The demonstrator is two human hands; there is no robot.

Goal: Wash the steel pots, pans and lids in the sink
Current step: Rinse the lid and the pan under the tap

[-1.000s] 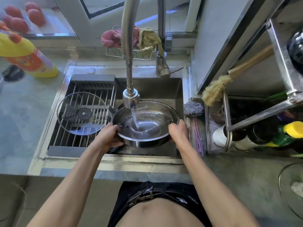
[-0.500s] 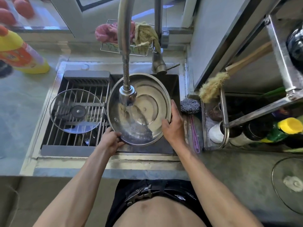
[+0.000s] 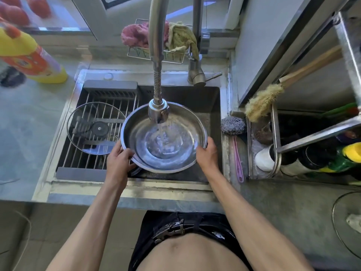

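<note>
Pan (image 3: 164, 137) tilted back level, fingers (image 3: 125, 153) gripping rim

A grey countertop (image 3: 25, 122) surrounds the basin, and behind it a window frame (image 3: 93, 18) lets in daylight over a sill where red tomatoes (image 3: 21, 10) lie. A yellow detergent bottle (image 3: 29, 55) lies tilted on the counter at the left, and a wire caddy (image 3: 156, 53) at the back wall holds pink and yellow-green cloths. To the right, a plain grey wall (image 3: 257, 42) meets a steel rack (image 3: 312, 133) crowded with bottles, with a bristle brush (image 3: 263, 100) leaning on it.
</note>
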